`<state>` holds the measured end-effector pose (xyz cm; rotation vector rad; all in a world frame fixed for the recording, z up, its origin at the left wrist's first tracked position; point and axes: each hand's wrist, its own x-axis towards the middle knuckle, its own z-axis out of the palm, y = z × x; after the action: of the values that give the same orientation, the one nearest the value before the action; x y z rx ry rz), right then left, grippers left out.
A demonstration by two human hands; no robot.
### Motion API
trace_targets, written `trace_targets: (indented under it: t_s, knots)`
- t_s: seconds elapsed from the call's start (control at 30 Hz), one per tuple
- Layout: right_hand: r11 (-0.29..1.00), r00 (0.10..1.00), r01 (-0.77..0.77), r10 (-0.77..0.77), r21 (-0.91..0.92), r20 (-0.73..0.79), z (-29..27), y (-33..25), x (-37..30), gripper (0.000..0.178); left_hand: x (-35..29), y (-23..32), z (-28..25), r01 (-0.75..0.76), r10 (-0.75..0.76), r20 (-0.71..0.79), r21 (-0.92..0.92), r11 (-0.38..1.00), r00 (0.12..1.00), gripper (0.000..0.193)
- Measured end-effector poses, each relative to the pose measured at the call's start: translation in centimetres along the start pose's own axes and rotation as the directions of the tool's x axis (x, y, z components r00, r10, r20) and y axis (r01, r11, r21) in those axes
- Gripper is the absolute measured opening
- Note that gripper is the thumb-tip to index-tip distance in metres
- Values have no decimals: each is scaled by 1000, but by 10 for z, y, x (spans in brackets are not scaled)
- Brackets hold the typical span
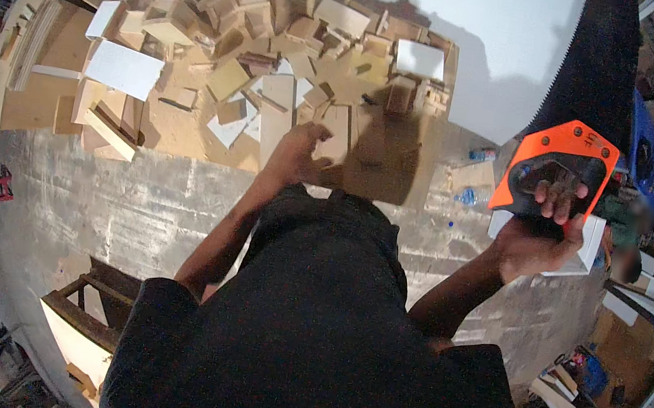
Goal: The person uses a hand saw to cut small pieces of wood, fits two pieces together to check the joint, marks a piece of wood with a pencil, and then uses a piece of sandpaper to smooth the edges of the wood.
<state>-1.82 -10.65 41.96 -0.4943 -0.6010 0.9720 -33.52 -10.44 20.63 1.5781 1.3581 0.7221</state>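
Note:
My right hand [541, 244] is closed round the grip of a handsaw [602, 164], with several fingers showing through the handle opening. Its handle is orange and black, and the dark toothed blade points up and away beyond the right end of the worktop. My left hand [297, 151] is at the worktop's near edge, thumb and forefinger apart, just over a light wooden board [277, 114]. Whether it touches the board I cannot tell. Beside that hand, another flat board [382, 161] lies partly in shadow near my waist.
Wood offcuts [246, 13] are heaped across the worktop, with white pieces [125, 69] among them. A large white panel [495, 25] spans the back. To the right are a plastic bottle [469, 196] and a blue object [647, 141]. A dark frame [101, 287] stands at lower left.

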Motion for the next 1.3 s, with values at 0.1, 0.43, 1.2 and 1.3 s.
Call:
trace_targets:
  t_s: [0.1, 0.43, 1.2, 1.3]
  knots:
    - [998, 997, -5, 0, -57, -82, -29, -21, 3, 32, -14, -93, 46, -47, 2, 157, 290, 956, 988, 59]
    - [911, 881, -18, -181, -412, -438, -123, -57, 22, 27, -27, -120, 111, -235, 183, 160, 427, 873, 970, 56]
    - [618, 760, -475, -73, -627, -646, -278, -51, -61, 19, 49, -14, 244, -395, 404, 64, -120, 911, 913, 55]
    - [492, 728, -602, 14, -629, -686, -281, -66, -79, 21, 79, 4, 285, -576, 591, 209, -132, 807, 779, 51]
